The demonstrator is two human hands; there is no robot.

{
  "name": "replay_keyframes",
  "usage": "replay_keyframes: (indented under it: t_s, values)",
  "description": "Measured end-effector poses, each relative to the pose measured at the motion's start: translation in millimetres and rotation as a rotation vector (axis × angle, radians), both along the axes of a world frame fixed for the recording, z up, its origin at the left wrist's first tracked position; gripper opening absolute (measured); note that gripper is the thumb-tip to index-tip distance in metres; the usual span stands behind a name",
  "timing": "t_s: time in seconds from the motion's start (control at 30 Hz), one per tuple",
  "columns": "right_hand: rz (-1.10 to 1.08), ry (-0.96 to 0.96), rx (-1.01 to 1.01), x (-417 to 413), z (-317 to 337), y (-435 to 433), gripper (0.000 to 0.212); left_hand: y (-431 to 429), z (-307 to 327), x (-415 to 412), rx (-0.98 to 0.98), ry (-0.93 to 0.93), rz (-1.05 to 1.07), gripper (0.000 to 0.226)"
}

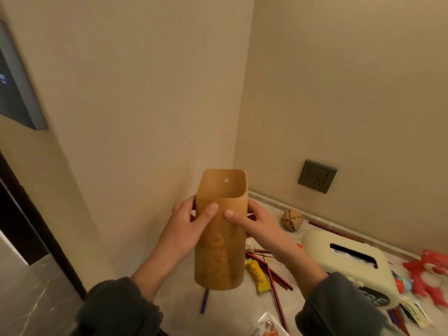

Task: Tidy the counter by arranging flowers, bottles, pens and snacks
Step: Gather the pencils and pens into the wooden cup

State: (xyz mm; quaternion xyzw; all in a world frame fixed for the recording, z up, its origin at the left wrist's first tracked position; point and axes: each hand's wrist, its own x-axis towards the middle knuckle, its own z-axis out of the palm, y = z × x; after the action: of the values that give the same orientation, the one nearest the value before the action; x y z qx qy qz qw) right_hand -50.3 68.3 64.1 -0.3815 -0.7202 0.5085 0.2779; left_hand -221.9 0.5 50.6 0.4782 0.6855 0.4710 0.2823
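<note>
Fingers (185, 204) of the left hand (188, 229) and right hand (257, 224) curl behind the bamboo holder (219, 248), thumbs pressed on its front, so it hangs upright, mouth up, above the counter (230, 311) by the wall corner. Probably it is meant to stand there and take the blue pen (204, 301) and red sticks (274, 278) below; a yellow snack bar (258, 276) lies beside them.
</note>
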Motion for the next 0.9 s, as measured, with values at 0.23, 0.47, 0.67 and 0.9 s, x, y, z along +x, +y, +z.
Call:
replay_keyframes:
  t_s: [0.23, 0.47, 0.67, 0.9]
  values:
    - [-0.114, -0.015, 0.111, 21.6, 18.1, 50.0, 0.061, 59.4, 8.1, 15.4, 0.16, 0.003, -0.102, 0.07]
    - [-0.123, -0.078, 0.085, 23.0, -3.9, 119.5, 0.074, 125.3, -24.0, 20.4, 0.176, -0.133, -0.126, 0.066]
    - [-0.102, -0.143, 0.018, 18.8, -39.8, 162.5, 0.071, 163.9, -64.3, 20.9, 0.11, -0.219, -0.083, 0.065]
    - [-0.135, -0.115, 0.043, 19.7, -55.0, 172.1, 0.07, 180.0, -81.3, 19.1, 0.107, -0.207, -0.106, 0.066]
